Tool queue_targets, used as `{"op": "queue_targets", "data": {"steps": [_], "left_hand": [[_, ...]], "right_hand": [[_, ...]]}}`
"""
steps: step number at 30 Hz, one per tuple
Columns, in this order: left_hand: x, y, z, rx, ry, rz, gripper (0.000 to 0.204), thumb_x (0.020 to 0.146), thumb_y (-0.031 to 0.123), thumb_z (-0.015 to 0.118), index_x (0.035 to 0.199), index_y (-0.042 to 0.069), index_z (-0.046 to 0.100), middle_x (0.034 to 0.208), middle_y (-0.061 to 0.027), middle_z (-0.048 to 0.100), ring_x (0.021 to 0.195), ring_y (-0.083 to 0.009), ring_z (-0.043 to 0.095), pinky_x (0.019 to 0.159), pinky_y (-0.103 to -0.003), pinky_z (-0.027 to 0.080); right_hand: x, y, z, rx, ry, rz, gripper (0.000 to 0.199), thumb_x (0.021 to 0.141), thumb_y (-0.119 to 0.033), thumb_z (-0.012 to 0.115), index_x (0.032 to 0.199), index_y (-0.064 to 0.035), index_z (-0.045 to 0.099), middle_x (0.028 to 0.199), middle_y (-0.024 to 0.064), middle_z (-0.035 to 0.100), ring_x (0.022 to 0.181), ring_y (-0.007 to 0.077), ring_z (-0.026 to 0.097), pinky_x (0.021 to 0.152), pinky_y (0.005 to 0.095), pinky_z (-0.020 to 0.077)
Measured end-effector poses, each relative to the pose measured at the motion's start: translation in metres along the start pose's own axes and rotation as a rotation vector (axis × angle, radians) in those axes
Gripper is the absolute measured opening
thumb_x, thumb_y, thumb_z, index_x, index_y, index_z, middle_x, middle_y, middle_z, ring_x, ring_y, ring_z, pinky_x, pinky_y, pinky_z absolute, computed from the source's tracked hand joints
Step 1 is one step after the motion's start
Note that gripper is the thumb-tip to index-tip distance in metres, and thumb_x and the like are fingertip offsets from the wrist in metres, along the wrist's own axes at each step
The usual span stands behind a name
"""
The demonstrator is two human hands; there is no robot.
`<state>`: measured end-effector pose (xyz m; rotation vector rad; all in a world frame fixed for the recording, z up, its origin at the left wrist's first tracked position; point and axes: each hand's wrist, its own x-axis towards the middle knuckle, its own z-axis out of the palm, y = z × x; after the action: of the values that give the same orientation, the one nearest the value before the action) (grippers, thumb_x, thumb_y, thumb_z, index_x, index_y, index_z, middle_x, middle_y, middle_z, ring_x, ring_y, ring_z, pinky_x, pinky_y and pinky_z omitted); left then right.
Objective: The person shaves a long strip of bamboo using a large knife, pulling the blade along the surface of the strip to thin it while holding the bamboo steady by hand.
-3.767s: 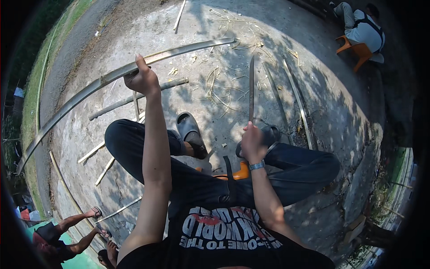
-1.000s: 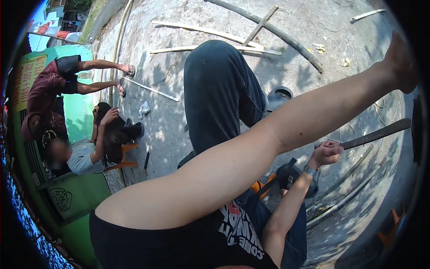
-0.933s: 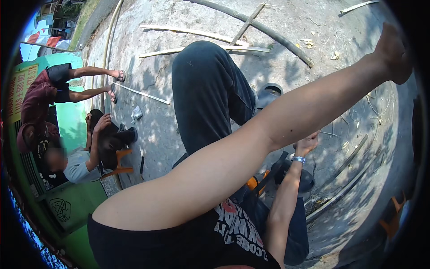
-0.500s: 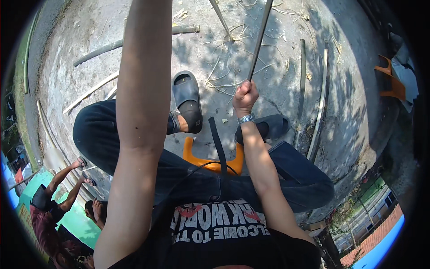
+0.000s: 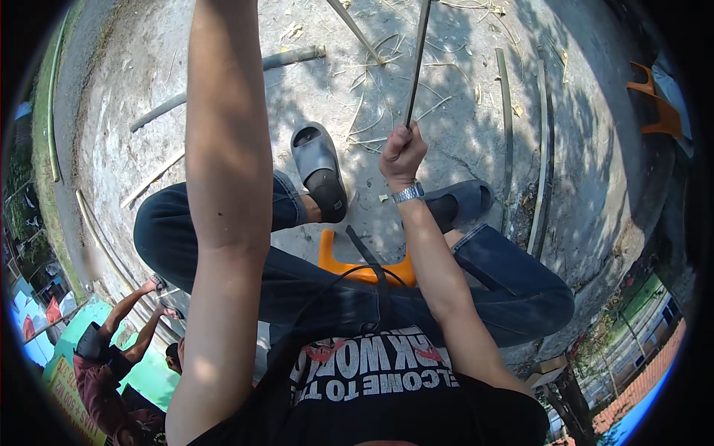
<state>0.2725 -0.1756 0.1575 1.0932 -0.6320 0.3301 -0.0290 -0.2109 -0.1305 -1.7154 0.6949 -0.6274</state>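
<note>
My right hand [image 5: 404, 154] is closed round the lower end of a long, thin dark strip [image 5: 419, 63], which runs up past the top edge of the view. Whether it is bamboo or metal I cannot tell. My left arm [image 5: 227, 141] reaches straight up out of the picture, so its hand is out of sight. Left of the dark strip, a second slender stick [image 5: 355, 30] slants down to the ground among thin pale shavings [image 5: 370, 97]. My sandalled feet [image 5: 320, 171] rest on the ground below.
Orange plastic seat parts [image 5: 357, 273] show between my legs, with a black strap [image 5: 362, 245] over them. Strips lie on the ground left and right, among them a dark pole [image 5: 294, 56] and a long strip [image 5: 541, 149]. An orange chair [image 5: 662, 115] stands far right; another person [image 5: 104, 364] is lower left.
The ground, feet and strips have shifted slightly in view. My right hand sits a little higher and further left, still gripping the strip. My left arm has swung slightly left.
</note>
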Motion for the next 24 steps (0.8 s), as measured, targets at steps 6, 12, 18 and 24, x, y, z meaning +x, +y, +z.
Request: {"op": "queue_targets", "data": {"steps": [6,12,18,24], "left_hand": [[-0.023,-0.021,-0.005,-0.097,0.059,-0.153,0.067,0.094,0.079,0.039,0.066,0.019,0.026,0.057,0.0074,0.019,0.048,-0.0088,0.016,0.045,-0.027,0.015],[-0.009,-0.036,-0.064,-0.766,-0.066,-0.416,0.067,0.094,0.079,0.039,0.067,0.019,0.026,0.057,0.0074,0.019,0.048,-0.0087,0.016,0.045,-0.027,0.015],[-0.024,-0.014,-0.014,-0.249,0.031,-0.183,0.068,0.094,0.079,0.038,0.07,0.017,0.026,0.059,0.006,0.019,0.05,-0.0094,0.016,0.047,-0.028,0.016],[-0.025,0.031,-0.025,-0.099,-0.066,-0.003,0.062,0.099,0.07,0.038,0.079,0.012,0.046,0.062,0.0004,0.04,0.056,-0.0133,0.039,0.054,-0.028,0.034]], "right_hand": [[0.032,0.122,-0.049,-0.075,-0.438,0.969,0.064,0.098,-0.066,0.043,0.075,-0.0061,0.048,0.056,0.0079,0.05,0.045,0.0257,0.051,0.05,0.0399,0.0448],[0.054,-0.002,-0.069,0.488,-0.211,1.156,0.061,0.096,-0.07,0.046,0.073,-0.0137,0.044,0.054,-0.0054,0.036,0.04,0.0089,0.035,0.04,0.0311,0.0361],[0.045,-0.052,-0.08,0.292,0.022,0.442,0.065,0.102,-0.066,0.039,0.068,-0.0109,0.041,0.054,-0.0014,0.039,0.04,0.0089,0.039,0.038,0.0275,0.0343],[-0.006,-0.094,-0.072,0.336,-0.138,0.569,0.06,0.105,-0.058,0.042,0.067,-0.0105,0.042,0.053,-0.0012,0.039,0.04,0.0084,0.038,0.036,0.0268,0.0315]]}}
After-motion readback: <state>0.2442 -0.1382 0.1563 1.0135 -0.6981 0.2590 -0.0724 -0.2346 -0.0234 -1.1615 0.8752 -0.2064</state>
